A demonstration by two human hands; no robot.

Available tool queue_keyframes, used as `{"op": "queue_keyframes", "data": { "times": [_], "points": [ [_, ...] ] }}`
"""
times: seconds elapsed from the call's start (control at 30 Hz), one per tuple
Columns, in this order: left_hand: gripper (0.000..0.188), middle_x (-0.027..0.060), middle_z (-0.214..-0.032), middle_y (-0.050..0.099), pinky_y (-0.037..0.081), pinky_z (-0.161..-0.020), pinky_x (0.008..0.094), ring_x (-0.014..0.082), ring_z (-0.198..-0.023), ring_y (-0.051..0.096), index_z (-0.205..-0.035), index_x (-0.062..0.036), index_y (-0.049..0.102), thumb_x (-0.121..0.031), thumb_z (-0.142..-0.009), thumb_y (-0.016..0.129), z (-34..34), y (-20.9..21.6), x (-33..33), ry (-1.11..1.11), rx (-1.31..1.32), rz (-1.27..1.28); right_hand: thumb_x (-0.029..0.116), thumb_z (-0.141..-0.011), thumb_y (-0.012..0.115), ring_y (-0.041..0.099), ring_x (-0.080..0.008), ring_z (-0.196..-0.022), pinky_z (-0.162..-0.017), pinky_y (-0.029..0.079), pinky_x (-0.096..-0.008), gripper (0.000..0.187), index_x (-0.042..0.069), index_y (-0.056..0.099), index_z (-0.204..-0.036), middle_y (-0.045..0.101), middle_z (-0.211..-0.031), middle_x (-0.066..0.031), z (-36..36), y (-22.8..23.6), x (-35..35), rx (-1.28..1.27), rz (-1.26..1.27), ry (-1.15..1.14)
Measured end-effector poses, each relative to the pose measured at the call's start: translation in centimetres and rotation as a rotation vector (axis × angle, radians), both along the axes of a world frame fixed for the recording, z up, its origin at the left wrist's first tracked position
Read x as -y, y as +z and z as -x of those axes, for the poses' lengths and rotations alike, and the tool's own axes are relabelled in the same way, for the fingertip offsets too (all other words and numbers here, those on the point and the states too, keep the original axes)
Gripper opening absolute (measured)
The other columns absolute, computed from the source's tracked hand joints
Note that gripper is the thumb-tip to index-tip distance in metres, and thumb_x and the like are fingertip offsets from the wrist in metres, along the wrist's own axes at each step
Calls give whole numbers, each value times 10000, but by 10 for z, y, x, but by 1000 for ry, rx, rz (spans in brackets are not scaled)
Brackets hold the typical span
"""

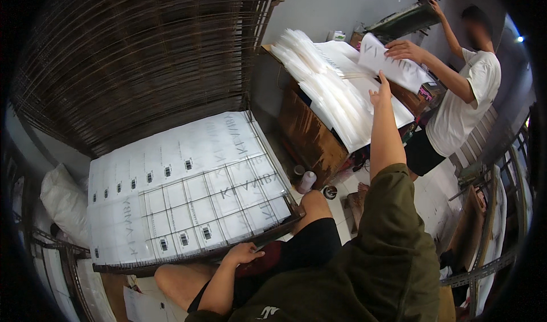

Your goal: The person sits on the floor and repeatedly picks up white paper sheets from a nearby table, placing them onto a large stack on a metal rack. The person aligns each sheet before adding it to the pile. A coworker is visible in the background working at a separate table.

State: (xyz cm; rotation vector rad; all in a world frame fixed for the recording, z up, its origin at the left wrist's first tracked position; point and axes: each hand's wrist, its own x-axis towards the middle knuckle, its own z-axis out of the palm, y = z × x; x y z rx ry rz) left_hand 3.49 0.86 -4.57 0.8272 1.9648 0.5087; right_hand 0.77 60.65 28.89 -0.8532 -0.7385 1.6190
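Note:
My right arm stretches out to the far right, and my right hand (380,88) is open, thumb apart from the fingers. Its fingertips are at the lower edge of a white printed plastic sheet (373,54); I cannot tell whether they touch it. A co-worker's hand (405,51) is on that same sheet. Low in front of me, my left hand (245,254) rests open near my lap, holding nothing, beside the front edge of a wire drying rack (213,257). White printed sheets (165,179) lie in rows on the rack, partly under its wire grid.
Raised wire shelves (142,54) stack above the rack. Piles of white plastic sheets (325,88) cover a worn wooden table (313,131). The co-worker (464,100) stands beyond it, other hand on a tilted frame (404,21). A bottle (307,182) stands on the floor; a white sack (61,199) lies left.

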Motion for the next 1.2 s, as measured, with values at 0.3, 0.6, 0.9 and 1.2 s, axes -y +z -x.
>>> {"op": "queue_keyframes", "data": {
  "times": [0.3,0.6,0.9,1.2],
  "points": [
    [678,154,-971,668,479,-834,398,313,-966,624,-1082,-52,625,-647,-763,573,0,-9,-2,-65,-129,9,138,-805,596,566,-242,-921,-815,508,-445,305,70,580,-1102,590,-1049,-89,54,9,-40,112,-462,-15],
    [613,129,-1062,655,480,-822,446,313,-1019,607,-1036,-84,681,-620,-747,610,-12,0,-7,-75,-43,45,-27,-835,592,587,-189,-919,-765,501,-305,435,30,443,-1239,592,-1069,-135,67,164,235,-127,-1170,163],
    [643,134,-1100,650,469,-849,475,315,-1059,597,-1065,-48,673,-597,-730,653,-7,-14,-1,-38,-5,15,48,-787,494,597,-194,-967,-853,499,-299,529,-3,467,-1312,558,-1173,-183,124,153,484,171,-1339,1435],
    [702,180,-1123,633,456,-876,493,363,-1076,584,-1117,-18,644,-601,-725,655,-14,-35,-3,-23,45,-1,-61,-635,491,563,-201,-1088,-961,428,-294,607,-24,553,-1237,573,-1215,-156,90,112,681,103,-1666,1913]
  ]
}}
